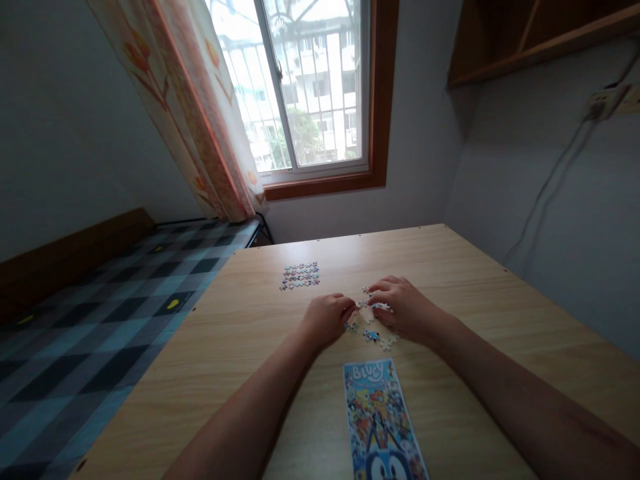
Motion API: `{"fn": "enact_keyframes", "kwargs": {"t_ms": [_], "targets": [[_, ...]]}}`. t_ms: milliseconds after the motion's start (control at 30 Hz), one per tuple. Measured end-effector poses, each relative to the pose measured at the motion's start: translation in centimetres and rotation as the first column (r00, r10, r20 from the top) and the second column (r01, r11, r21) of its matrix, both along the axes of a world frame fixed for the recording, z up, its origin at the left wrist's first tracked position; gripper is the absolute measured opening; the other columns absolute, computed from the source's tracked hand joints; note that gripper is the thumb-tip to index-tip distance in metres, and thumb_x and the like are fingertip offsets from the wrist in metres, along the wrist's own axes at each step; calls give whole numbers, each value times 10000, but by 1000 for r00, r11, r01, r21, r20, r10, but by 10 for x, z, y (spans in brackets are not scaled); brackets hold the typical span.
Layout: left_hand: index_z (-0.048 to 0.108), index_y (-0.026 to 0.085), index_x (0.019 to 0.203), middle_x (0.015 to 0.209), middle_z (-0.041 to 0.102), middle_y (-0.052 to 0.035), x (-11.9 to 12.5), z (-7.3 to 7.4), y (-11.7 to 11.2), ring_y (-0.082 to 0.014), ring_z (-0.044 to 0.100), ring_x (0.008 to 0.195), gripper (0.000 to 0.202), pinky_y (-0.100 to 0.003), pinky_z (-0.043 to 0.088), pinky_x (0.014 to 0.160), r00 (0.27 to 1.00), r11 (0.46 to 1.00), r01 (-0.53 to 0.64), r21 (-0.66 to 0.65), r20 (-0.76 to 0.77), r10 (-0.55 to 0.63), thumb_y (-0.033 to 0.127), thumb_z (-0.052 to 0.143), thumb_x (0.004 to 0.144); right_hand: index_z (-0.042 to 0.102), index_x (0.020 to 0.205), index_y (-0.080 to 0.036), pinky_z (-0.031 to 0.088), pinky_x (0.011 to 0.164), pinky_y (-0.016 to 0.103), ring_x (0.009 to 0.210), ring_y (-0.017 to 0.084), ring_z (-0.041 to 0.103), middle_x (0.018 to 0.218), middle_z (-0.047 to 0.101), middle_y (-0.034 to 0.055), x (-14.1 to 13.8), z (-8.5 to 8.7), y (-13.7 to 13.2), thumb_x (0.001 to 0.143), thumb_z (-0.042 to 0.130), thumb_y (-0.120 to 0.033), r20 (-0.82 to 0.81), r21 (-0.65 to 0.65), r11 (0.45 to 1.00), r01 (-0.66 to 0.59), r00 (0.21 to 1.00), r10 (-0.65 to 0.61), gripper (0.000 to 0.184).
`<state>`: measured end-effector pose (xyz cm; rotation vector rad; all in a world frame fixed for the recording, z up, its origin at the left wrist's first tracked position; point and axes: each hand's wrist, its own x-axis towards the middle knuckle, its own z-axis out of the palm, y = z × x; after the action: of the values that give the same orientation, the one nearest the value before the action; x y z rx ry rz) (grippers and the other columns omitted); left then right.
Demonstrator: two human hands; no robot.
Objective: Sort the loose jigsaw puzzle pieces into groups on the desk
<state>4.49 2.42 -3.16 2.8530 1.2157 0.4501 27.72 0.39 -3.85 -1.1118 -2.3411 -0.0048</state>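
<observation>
the left hand (327,319) is bunched, the right hand (404,305) curved, about loose pieces (371,335) on the worktop (235,360) beyond the card (381,417); whether either grip holds one cannot be told.

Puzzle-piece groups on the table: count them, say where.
2: rows beyond the left hand; scattered pieces near it and the right hand. Some pieces may be hidden.
</observation>
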Motion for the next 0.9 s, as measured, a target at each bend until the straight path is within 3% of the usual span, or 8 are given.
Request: {"fn": "enact_keyframes", "kwargs": {"t_ms": [133,400,533,667,900], "targets": [[728,253,1014,906,722,-49,-2,-1,1,-168,654,783,304,-263,470,705,998,999,-54,-8,32,54,358,450,950,750,859,-262,399,935,377,1037,207,577,1107,682,42,-6,3,-7,826,640,-252,24,-2,997,-79,997,79,116],[733,260,999,893,721,-44,-9,-4,4,-161,654,766,295,-264,483,720,994,997,-79,3,80,79,355,459,947,746,782,-254,405,929,366,1033,205,584,1058,697,27,-7,-2,-3,838,655,-300,49,-8,992,-130,990,130,117],[730,246,985,895,719,-43,-12,-1,4,-153,652,772,277,-256,479,721,988,995,-99,20,120,96,331,469,947,735,788,-224,421,866,320,911,167,594,947,705,43,-5,-1,1,880,604,-254,19,44,990,-133,991,132,163],[722,244,1010,896,709,-40,-14,3,2,-142,646,748,274,-254,482,719,986,998,-48,47,164,40,391,502,939,723,857,-200,424,781,292,786,151,573,807,691,48,-6,5,2,932,547,-288,-17,97,993,-73,997,75,210],[720,246,1021,927,711,-46,-9,4,-3,-126,653,753,264,-237,493,711,973,989,64,133,213,-91,405,530,931,713,897,-205,431,787,279,798,150,593,816,704,46,-16,12,-8,959,515,-329,-78,144,985,-99,991,111,242]]}}
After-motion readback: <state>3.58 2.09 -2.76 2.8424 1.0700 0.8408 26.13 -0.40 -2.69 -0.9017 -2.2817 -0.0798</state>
